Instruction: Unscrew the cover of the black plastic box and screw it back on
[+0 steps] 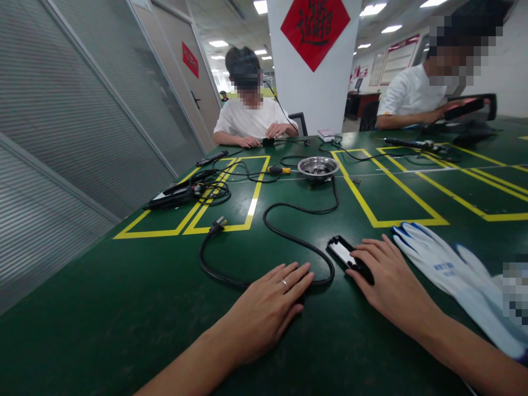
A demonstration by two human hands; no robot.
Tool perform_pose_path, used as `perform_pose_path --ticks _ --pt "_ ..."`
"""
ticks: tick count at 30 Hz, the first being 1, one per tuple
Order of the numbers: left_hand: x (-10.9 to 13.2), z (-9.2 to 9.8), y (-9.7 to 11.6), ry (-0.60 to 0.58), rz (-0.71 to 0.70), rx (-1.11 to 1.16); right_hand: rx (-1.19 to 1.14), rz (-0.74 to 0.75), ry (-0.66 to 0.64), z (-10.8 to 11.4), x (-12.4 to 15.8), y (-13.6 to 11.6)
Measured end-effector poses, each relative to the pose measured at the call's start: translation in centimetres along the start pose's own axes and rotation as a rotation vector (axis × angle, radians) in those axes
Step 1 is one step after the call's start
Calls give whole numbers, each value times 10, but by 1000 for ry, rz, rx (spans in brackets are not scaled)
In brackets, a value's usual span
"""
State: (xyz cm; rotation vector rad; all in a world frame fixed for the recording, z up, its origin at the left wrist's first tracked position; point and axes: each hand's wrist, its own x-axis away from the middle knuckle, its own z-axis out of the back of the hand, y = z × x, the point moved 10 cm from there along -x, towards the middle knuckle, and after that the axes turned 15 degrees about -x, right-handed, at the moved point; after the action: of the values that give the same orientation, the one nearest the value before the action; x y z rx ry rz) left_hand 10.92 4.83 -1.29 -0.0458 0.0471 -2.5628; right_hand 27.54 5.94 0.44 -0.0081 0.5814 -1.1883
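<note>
My left hand (274,300) lies flat, fingers stretched out, over part of a black power cord (284,236). A ring shows on one finger. The cord's plug (218,224) rests on the table to the left, and its other end runs back to the metal bowl. My right hand (385,275) has its thumb and fingers on either side of a small black plastic casing (343,248), whose open side faces up with a pale inside. My fingers hide the casing's near end. White and blue work gloves (449,269) lie just right of that hand.
Beyond my hands stand a metal bowl (317,166) of small parts and a yellow-black screwdriver (279,170). Coiled cables (212,187) lie at left, a soldering-iron-like tool (406,143) at right. Yellow tape marks the green table (136,291). Two co-workers sit across, hands on black items.
</note>
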Motion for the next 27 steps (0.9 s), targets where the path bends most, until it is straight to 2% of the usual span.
perform_pose_path --ticks 9,11,14,17,19,21,24,25,27 --pt "0 7 0 43 -2 32 -60 16 76 8 2 -2" --pt "2 14 -4 100 27 44 -80 21 117 14 1 -2" --pt "9 31 -15 247 96 124 -106 29 195 30 1 -6" --pt "14 42 -25 354 167 332 -223 22 288 51 4 -15" --pt "14 39 -30 361 245 551 -375 21 300 57 8 -26" --pt "12 29 -28 334 302 845 -508 52 245 54 12 -45" --pt "8 24 -17 334 281 1266 -601 125 121 40 20 -75" --pt "10 27 -19 353 281 1328 -607 133 88 35 21 -80" --pt "16 37 -31 404 312 1288 -596 110 62 29 23 -79"
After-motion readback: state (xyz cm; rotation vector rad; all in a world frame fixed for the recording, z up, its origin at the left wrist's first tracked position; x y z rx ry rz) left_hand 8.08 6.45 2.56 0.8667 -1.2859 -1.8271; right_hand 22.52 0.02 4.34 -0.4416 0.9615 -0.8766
